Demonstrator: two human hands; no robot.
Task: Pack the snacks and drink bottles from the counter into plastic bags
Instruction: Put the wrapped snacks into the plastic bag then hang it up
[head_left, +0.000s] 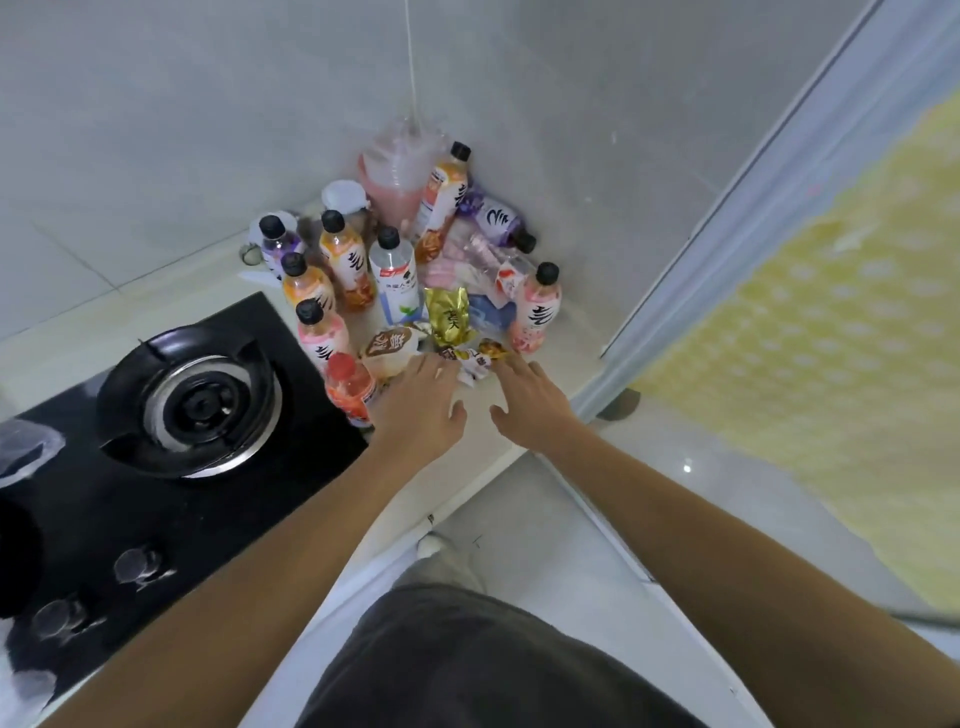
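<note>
- Basically nothing's getting packed yet: all the drink bottles (393, 275) and snack packets (445, 317) are sitting bunched in the desk (156, 306) corner, next to the stove (189, 402).
- Left hand (422, 402) and right hand (530, 402) are both reaching in with fingers spread wide, holding nothing, fingertips just touching the nearest wrappers.
- Pinkish plastic bags (397, 171) are lying crumpled behind the pile, looking unopened.
- So the whole job's remaining, I'd guess.
</note>
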